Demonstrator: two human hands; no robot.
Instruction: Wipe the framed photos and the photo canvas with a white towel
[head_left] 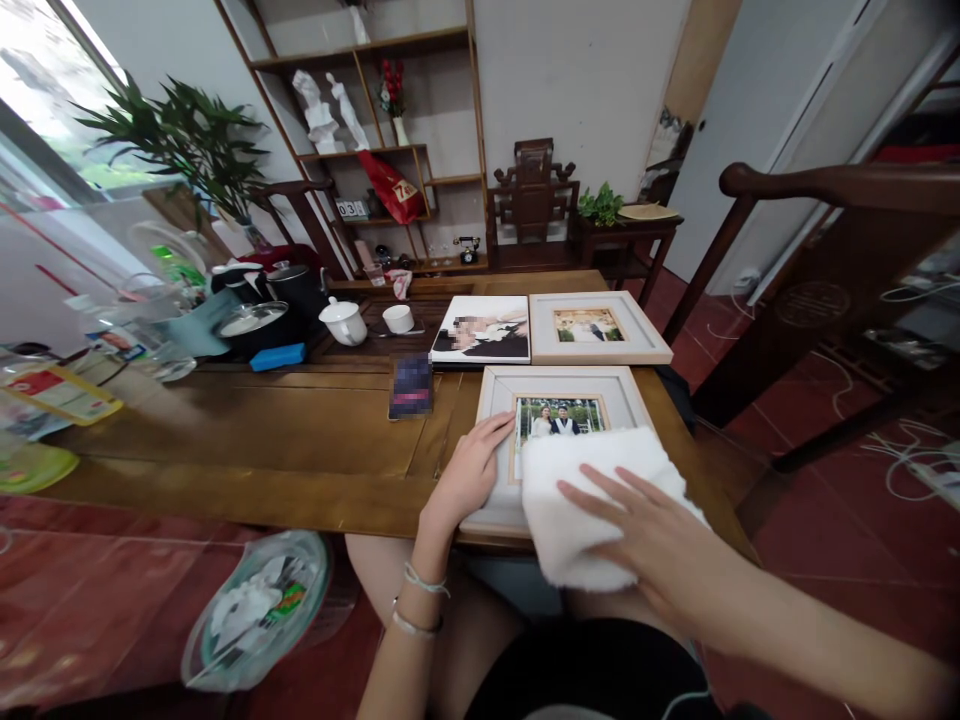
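Note:
A light-coloured picture frame [493,410] lies flat near the table's front edge, with a photo of two people in its middle. My left hand [472,468] rests on the frame's left side, fingers stretched out flat towards the photo. Over the frame's right and lower part is a white cloth [559,480], which covers some of the photo and hangs past the front edge. My right hand [637,525] presses on the cloth with its fingers spread and holds it against the frame; its thumb is not clearly visible.
Behind lie a second frame [652,345] and a photo panel [487,345]. A phone [410,387], white teapot [343,322], cup [398,319] and blue block [277,357] are on the table [300,430]. A lined bin [259,610] stands below; a wooden chair [810,280] is at right.

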